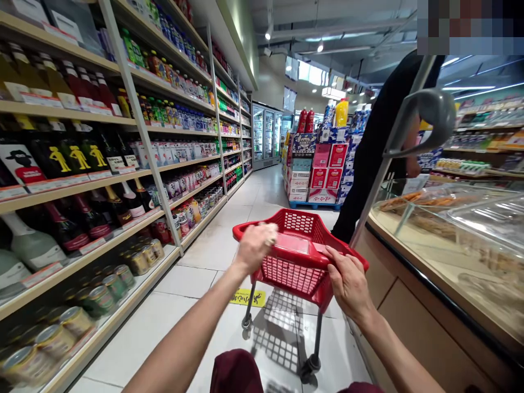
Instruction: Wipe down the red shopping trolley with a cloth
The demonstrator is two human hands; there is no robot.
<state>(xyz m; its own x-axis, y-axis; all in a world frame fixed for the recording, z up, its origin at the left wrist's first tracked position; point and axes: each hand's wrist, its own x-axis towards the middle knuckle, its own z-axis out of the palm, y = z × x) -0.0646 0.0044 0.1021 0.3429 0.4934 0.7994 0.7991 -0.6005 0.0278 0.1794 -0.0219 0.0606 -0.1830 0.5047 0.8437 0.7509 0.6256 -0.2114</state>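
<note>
A red plastic shopping cart (295, 273) with grid sides stands in front of me, on thin grey legs with casters. My left hand (254, 246) is closed at the left part of its handle (297, 246). A pale, blurred patch shows at those fingertips, and I cannot make out what it is. On the right end of the handle rests my right hand (350, 281), its fingers curled over the red bar. Through the grid the cart's inside shows only in part. My dark red trouser leg (236, 374) is at the bottom.
Shelves of bottles and cans (123, 114) line the left side. To the right runs a glass-fronted food counter (434, 218). A person in black (368, 142) stands beside it, near a grey pole with a loop. Stacked drink boxes (321, 169) stand ahead; glass-door fridges (266, 134) are behind.
</note>
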